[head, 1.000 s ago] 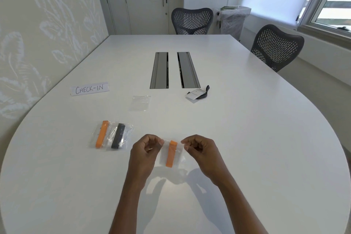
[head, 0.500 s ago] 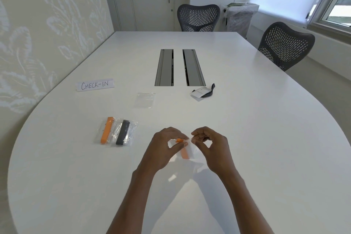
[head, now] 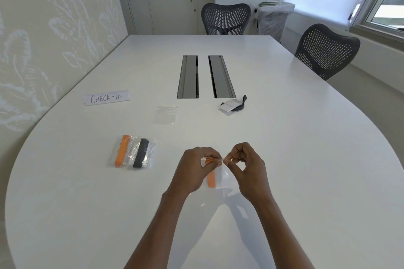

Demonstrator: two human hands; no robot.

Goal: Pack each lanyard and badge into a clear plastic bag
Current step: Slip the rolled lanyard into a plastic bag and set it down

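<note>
A: Fingers (head: 208, 156) of your left hand (head: 194, 172) were curled tight, pinching the top edge of the clear bag (head: 223, 178).

B: Your right hand (head: 248, 170) did likewise. Its thumb and forefinger pinched that same edge, and its other fingers were curled.

A: You held that bag just above the white table (head: 284, 159), on your near side, with 1 orange lanyard (head: 211, 180) inside.

B: To your left lay 2 filled bags (head: 131, 153), touching, 1 holding orange and 1 holding dark.

A: Farther off, 1 empty bag (head: 166, 115) lay flat. A loose badge (head: 228, 106) sat with its dark lanyard (head: 240, 105) beside 2 grey hatches (head: 188, 76).

B: Your CHECK-IN sign (head: 107, 98) lay far left.
</note>
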